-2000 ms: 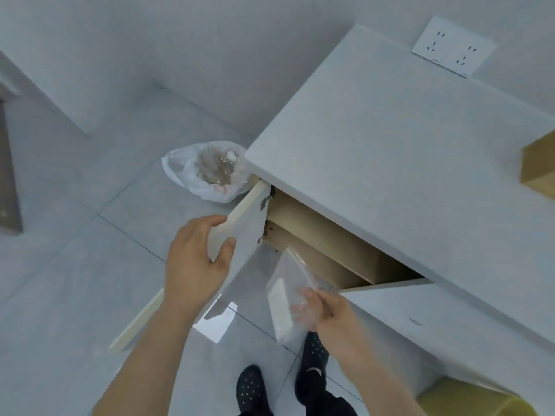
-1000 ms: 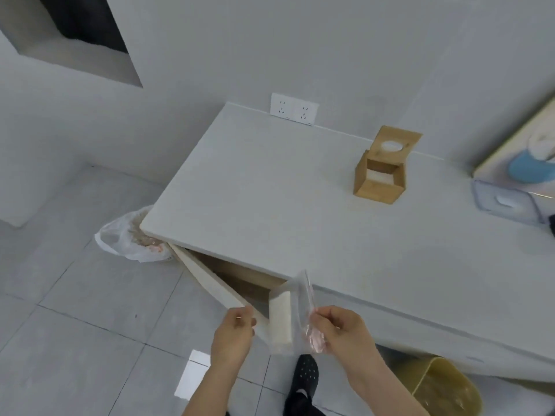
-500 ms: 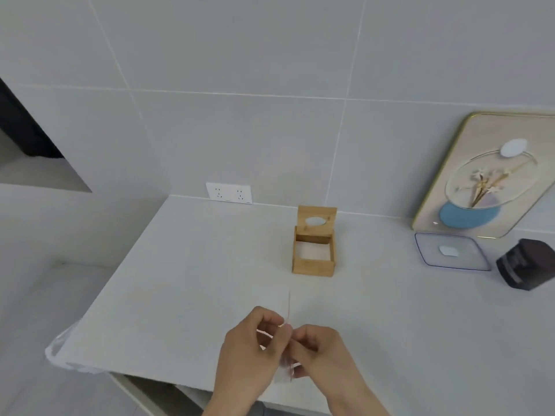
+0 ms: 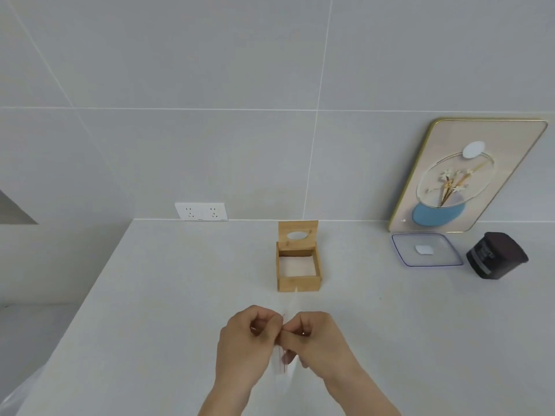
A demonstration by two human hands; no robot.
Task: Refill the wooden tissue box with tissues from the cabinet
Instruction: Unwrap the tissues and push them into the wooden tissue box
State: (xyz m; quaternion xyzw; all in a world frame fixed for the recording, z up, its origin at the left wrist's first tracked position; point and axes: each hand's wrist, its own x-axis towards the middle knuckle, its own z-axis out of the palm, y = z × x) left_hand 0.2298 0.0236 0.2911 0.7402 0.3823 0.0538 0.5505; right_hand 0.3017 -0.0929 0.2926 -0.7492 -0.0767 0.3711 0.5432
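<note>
A small wooden tissue box (image 4: 298,265) stands on the grey counter (image 4: 150,310) near the back wall. Its lid, with an oval hole, is tipped up and back, and the box stands open at the top. In front of it, over the counter's near part, my left hand (image 4: 244,346) and my right hand (image 4: 318,340) meet, both pinching the top edge of a clear plastic tissue pack (image 4: 282,363). The pack hangs between my hands and is mostly hidden by them.
A double wall socket (image 4: 201,211) sits at the back left. A framed flower picture (image 4: 462,178) leans on the wall at right, with a clear square lid (image 4: 426,249) and a dark jar (image 4: 495,255) in front of it. A plastic bag (image 4: 15,397) shows at the lower left.
I left the cabinet door, rose from the cabinet to face the counter, and brought the tissue pack up. Both hands now grip its top edge together.
</note>
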